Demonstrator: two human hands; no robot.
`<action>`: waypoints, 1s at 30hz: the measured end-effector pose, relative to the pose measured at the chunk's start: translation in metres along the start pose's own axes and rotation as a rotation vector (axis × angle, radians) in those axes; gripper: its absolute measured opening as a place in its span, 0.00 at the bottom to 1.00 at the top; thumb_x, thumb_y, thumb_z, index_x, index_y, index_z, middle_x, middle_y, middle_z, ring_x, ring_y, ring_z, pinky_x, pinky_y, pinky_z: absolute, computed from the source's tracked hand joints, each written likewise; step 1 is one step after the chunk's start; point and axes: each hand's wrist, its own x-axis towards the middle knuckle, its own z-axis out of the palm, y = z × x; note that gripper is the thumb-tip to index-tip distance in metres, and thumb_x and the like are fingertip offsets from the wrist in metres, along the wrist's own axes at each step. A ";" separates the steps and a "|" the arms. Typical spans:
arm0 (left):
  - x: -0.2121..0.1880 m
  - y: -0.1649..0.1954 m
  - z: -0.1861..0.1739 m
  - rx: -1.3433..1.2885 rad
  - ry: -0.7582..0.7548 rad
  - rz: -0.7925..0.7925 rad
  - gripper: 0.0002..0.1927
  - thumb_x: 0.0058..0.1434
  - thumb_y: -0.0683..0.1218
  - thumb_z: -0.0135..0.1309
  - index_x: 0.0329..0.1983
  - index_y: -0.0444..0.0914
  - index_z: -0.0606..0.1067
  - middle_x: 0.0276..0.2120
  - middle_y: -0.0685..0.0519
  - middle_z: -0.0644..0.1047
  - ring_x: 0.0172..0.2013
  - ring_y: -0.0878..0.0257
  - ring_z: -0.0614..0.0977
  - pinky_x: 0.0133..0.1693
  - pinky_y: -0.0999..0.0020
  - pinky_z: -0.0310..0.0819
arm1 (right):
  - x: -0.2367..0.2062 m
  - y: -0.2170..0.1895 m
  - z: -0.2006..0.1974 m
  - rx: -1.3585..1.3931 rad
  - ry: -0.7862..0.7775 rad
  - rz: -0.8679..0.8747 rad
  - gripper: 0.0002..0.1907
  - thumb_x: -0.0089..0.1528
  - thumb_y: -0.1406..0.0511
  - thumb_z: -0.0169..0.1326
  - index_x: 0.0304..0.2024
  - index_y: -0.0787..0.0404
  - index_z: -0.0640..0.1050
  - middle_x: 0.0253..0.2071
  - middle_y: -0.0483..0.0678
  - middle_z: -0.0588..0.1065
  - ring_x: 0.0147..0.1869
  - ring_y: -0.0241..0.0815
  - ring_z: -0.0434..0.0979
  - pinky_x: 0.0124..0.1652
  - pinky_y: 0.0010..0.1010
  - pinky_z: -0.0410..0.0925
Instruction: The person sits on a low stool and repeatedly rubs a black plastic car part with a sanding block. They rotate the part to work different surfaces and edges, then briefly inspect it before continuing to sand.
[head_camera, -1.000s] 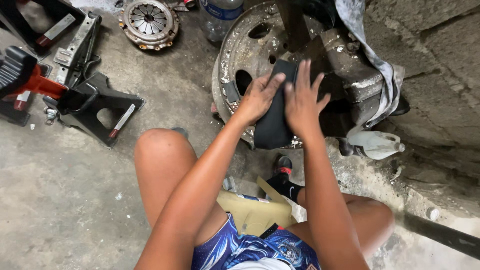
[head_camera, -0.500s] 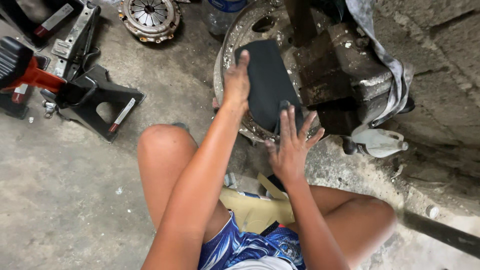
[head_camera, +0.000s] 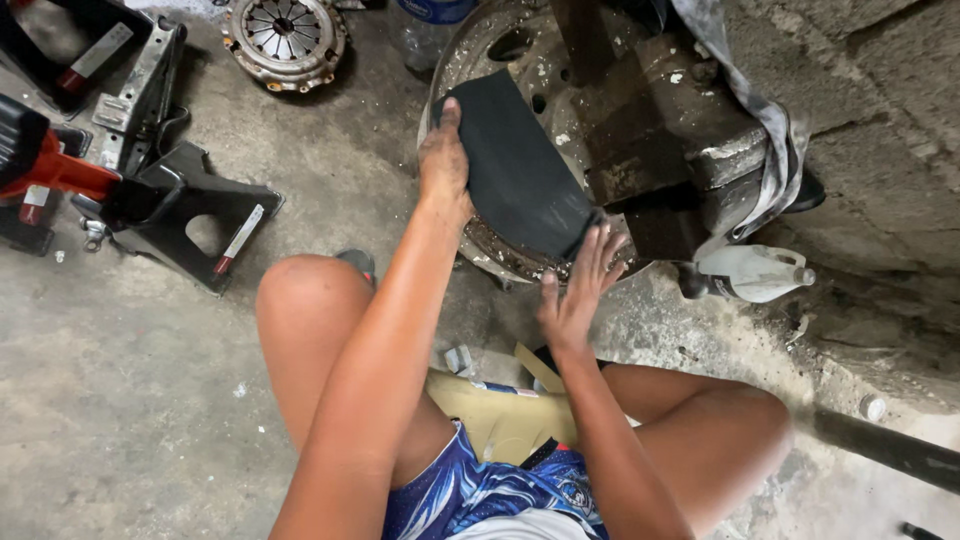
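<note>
Person sat on the concrete floor (head_camera: 150, 400), knees apart, facing a rusty steel wheel rim (head_camera: 480, 60) that leaned against a block wall (head_camera: 880, 150).

A dark abrasive sheet (head_camera: 515, 170) lay flat against the rim face, tilted, its lower corner near the rim's bottom edge. Left hand (head_camera: 443, 155) pressed on the sheet's upper left edge, fingers close together and flat on it, thumb side toward the rim. Right hand (head_camera: 578, 290) met the sheet's lower corner, fingers (head_camera: 600, 250) spread wide, tips touching the edge; not a closed grasp.

A grimy metal block (head_camera: 670, 120) and a cloth strip (head_camera: 770, 140) hung just right of the sheet. A white plastic bottle (head_camera: 755, 272) lay on the floor by the wall. To the left, well apart: a black stand (head_camera: 200, 205), a red-handled tool (head_camera: 50, 170), a clutch plate (head_camera: 285, 40).

Judgement on risk: the sheet was held by pressure only, so it could slip or fold at the loose lower corner. Spread fingertips sat near the rim's rusty lip and the block's edge; scraped skin seemed possible. The leaning rim might shift under a hard push.
</note>
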 end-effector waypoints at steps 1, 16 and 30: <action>-0.001 0.002 0.001 0.002 0.016 -0.012 0.28 0.68 0.57 0.50 0.54 0.27 0.73 0.44 0.40 0.80 0.40 0.49 0.84 0.42 0.52 0.85 | 0.004 -0.006 -0.001 0.019 0.002 -0.005 0.46 0.72 0.40 0.33 0.79 0.66 0.50 0.82 0.59 0.45 0.86 0.64 0.30 0.75 0.66 0.25; -0.022 -0.031 0.005 0.558 -0.157 0.240 0.31 0.70 0.64 0.46 0.47 0.30 0.74 0.37 0.46 0.79 0.38 0.56 0.81 0.42 0.61 0.79 | 0.076 -0.095 -0.060 -0.472 -0.507 -0.296 0.54 0.60 0.32 0.39 0.76 0.57 0.51 0.80 0.46 0.48 0.83 0.61 0.32 0.64 0.77 0.23; -0.058 -0.027 0.014 1.119 -0.317 0.338 0.30 0.76 0.61 0.39 0.33 0.30 0.71 0.23 0.44 0.66 0.29 0.61 0.68 0.36 0.60 0.70 | 0.149 -0.059 -0.038 -0.232 -0.367 0.050 0.38 0.72 0.51 0.40 0.80 0.55 0.48 0.83 0.48 0.44 0.85 0.65 0.32 0.68 0.79 0.29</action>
